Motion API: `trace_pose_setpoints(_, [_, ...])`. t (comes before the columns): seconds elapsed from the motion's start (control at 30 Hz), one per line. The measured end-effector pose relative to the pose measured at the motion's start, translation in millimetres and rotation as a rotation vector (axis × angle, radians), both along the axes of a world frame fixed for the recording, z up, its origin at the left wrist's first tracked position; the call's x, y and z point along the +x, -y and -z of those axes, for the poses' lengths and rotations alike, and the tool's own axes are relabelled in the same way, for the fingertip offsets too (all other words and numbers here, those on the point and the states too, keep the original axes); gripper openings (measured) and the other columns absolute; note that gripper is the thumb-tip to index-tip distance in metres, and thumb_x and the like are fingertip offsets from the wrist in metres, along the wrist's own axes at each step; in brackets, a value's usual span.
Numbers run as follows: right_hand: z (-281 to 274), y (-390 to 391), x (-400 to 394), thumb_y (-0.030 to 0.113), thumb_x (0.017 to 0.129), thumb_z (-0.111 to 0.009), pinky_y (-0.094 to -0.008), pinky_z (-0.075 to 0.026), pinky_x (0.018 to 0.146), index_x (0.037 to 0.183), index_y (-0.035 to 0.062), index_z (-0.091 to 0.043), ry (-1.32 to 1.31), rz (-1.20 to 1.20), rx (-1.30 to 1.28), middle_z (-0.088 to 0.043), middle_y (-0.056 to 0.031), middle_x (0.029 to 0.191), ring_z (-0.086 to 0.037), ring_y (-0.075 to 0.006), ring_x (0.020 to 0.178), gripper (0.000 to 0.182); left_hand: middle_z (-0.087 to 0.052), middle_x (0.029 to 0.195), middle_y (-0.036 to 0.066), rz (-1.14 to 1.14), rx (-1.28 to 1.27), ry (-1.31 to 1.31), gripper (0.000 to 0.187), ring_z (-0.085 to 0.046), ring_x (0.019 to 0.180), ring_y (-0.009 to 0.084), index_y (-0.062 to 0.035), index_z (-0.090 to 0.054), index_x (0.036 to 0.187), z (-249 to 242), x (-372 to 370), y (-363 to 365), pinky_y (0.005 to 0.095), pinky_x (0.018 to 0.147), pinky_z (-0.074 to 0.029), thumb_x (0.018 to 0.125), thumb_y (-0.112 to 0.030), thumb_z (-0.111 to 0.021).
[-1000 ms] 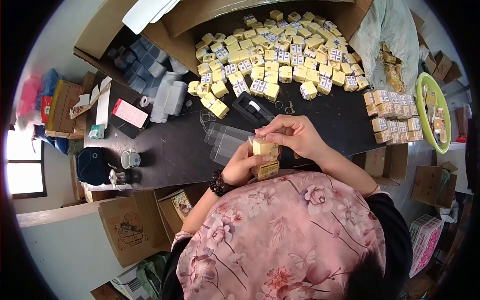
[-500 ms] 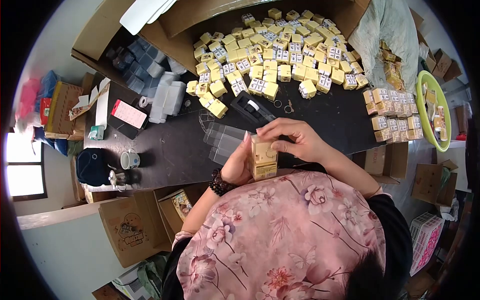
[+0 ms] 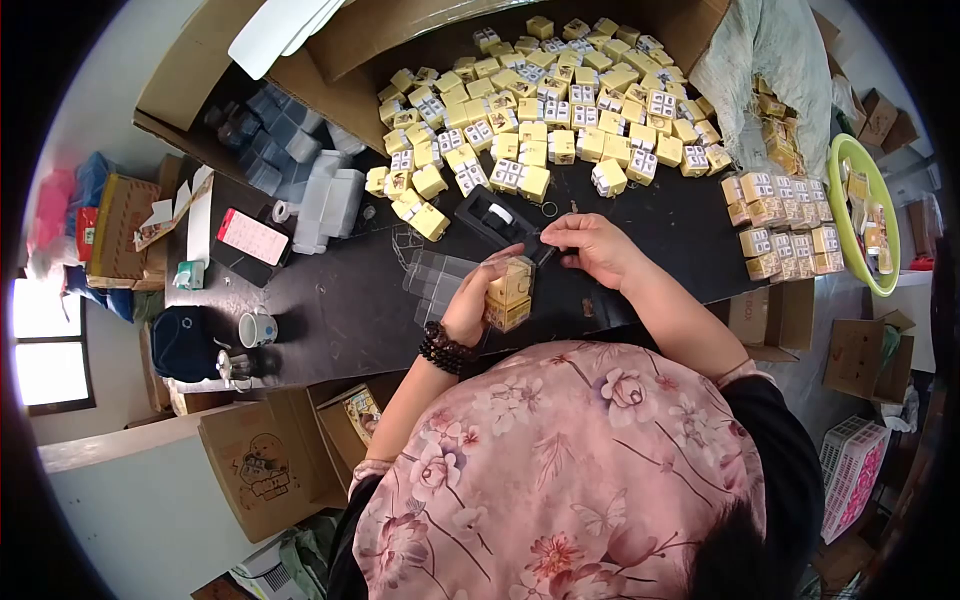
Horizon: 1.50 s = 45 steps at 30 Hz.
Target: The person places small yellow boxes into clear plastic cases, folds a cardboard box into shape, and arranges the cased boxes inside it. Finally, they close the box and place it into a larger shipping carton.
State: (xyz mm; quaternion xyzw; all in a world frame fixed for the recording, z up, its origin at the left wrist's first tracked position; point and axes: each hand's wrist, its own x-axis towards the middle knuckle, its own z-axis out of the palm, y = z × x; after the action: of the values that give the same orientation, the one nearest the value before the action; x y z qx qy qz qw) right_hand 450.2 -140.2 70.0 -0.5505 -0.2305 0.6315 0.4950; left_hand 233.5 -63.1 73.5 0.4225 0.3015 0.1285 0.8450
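Observation:
My left hand (image 3: 468, 308) is wrapped round a short stack of small yellow boxes (image 3: 510, 288), held tilted near the table's front edge. Beside it lie flat clear plastic sleeves (image 3: 432, 285), partly behind the fingers. My right hand (image 3: 598, 252) is apart from the boxes, its thumb and fingertips pinched at the near end of a black tape dispenser (image 3: 482, 212) with a pale roll. What the pinch holds, if anything, is too small to make out. Just beyond that hand is a metal ring (image 3: 549, 209).
Many small yellow boxes (image 3: 533, 152) spill from a large carton (image 3: 330, 95). Stacked boxes (image 3: 790, 212) stand at right, near a green basin (image 3: 839, 215). A phone (image 3: 252, 236), clear plastic packs (image 3: 330, 200) and a mug (image 3: 257, 328) are on the left.
My right hand has left the top of the boxes and moved right to the tape dispenser's end. My left hand has shifted slightly left and tilted the boxes.

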Motion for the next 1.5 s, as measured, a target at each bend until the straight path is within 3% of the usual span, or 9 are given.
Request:
trace_pose_setpoints(0.17, [21.1, 25.2, 0.5, 0.011, 0.084, -0.070, -0.0218, -0.042, 0.061, 0.085, 0.0057, -0.068, 0.237, -0.069, -0.055, -0.065, -0.0001, 0.082, -0.055, -0.0070, 0.071, 0.006, -0.063, 0.118, 0.007, 0.009, -0.017, -0.001, 0.052, -0.061, 0.103, 0.0164, -0.0014, -0.043, 0.142, -1.5, 0.1, 0.6, 0.0318, 0.090, -0.051, 0.096, -0.026, -0.041])
trace_pose_setpoints(0.5, [43.2, 36.4, -8.2, 0.007, 0.084, -0.066, -0.0233, -0.043, 0.059, 0.083, 0.0030, -0.067, 0.222, 0.001, -0.043, -0.062, -0.0016, 0.081, -0.056, -0.0094, 0.071, 0.004, -0.062, 0.113, 0.006, -0.040, 0.042, -0.026, 0.045, -0.061, 0.099, 0.0124, -0.0031, -0.048, 0.139, -0.2, -0.7, 11.5, 0.0269, 0.085, -0.050, 0.097, -0.019, -0.047])
trace_pose_setpoints(0.57, [48.0, 36.8, -12.4, 0.006, 0.084, -0.065, -0.0232, -0.043, 0.059, 0.081, 0.0033, -0.066, 0.728, -0.002, 0.095, -0.061, -0.0012, 0.083, -0.055, -0.0097, 0.070, 0.004, -0.062, 0.112, 0.006, -0.029, 0.043, -0.015, 0.046, -0.060, 0.098, 0.0121, -0.0037, -0.048, 0.139, 0.6, -1.8, 9.8, 0.0264, 0.085, -0.050, 0.097, -0.020, -0.048])
trace_pose_setpoints(0.6, [46.9, 39.1, -10.3, 0.006, 0.084, -0.065, -0.0232, -0.043, 0.059, 0.081, 0.0033, -0.066, 0.730, 0.000, 0.101, -0.061, -0.0012, 0.083, -0.055, -0.0097, 0.070, 0.004, -0.062, 0.113, 0.006, -0.033, 0.030, -0.011, 0.046, -0.060, 0.098, 0.0122, -0.0037, -0.048, 0.139, 0.7, -2.0, 9.8, 0.0262, 0.085, -0.050, 0.097, -0.020, -0.050])
trace_pose_setpoints(0.77, [10.1, 61.5, -13.5, 0.011, 0.087, -0.067, -0.0214, -0.043, 0.063, 0.080, 0.0064, -0.064, -0.285, 0.075, 0.159, -0.058, 0.0006, 0.084, -0.053, -0.0082, 0.067, 0.009, -0.062, 0.115, 0.006, -0.072, 0.181, -0.025, 0.047, -0.059, 0.101, 0.0117, -0.0032, -0.047, 0.139, -7.8, -5.1, 18.1, 0.0254, 0.087, -0.048, 0.096, -0.019, -0.053])
trace_pose_setpoints(0.9, [-21.3, 59.3, -26.5, 0.018, 0.090, -0.068, -0.0208, -0.040, 0.066, 0.079, 0.0114, -0.066, -0.278, -0.044, 0.165, -0.060, 0.0054, 0.078, -0.052, -0.0026, 0.074, 0.013, -0.061, 0.114, 0.008, 0.013, 0.425, -0.011, 0.050, -0.057, 0.102, 0.0116, -0.0028, -0.045, 0.140, -13.0, -4.7, 28.4, 0.0252, 0.088, -0.046, 0.094, -0.018, -0.056])
trace_pose_setpoints(1.17, [-16.1, 47.8, -40.0, 0.039, 0.088, -0.073, -0.0232, -0.035, 0.056, 0.069, 0.0093, -0.064, -0.009, -0.152, 0.189, -0.058, 0.0054, 0.069, -0.047, -0.0038, 0.061, 0.036, -0.060, 0.114, 0.008, 0.012, 0.592, 0.037, 0.054, -0.056, 0.102, 0.0130, -0.0034, -0.041, 0.142, -33.0, -6.9, 41.1, 0.0261, 0.090, -0.045, 0.092, -0.017, -0.058])
trace_pose_setpoints(1.43, [-9.8, 45.0, -46.6, 0.037, 0.082, -0.079, -0.0285, -0.041, 0.054, 0.069, 0.0001, -0.059, 0.707, -0.162, 0.334, -0.055, -0.0054, 0.064, -0.048, -0.0117, 0.057, 0.044, -0.060, 0.118, 0.008, -0.135, 0.030, 0.202, 0.054, -0.058, 0.107, 0.0161, 0.0007, -0.043, 0.140, -12.5, -0.6, 30.5, 0.0300, 0.095, -0.045, 0.095, -0.030, -0.044])
trace_pose_setpoints(1.5, [-7.0, 33.0, -42.2, 0.025, 0.083, -0.079, -0.0241, -0.039, 0.058, 0.079, 0.0018, -0.060, 0.754, 0.227, 0.523, -0.050, -0.0015, 0.072, -0.046, -0.0092, 0.064, 0.030, -0.061, 0.112, 0.005, -0.142, 0.062, 0.152, 0.055, -0.059, 0.103, 0.0151, -0.0017, -0.041, 0.142, -6.2, 1.0, 21.2, 0.0307, 0.090, -0.049, 0.097, -0.033, -0.041])
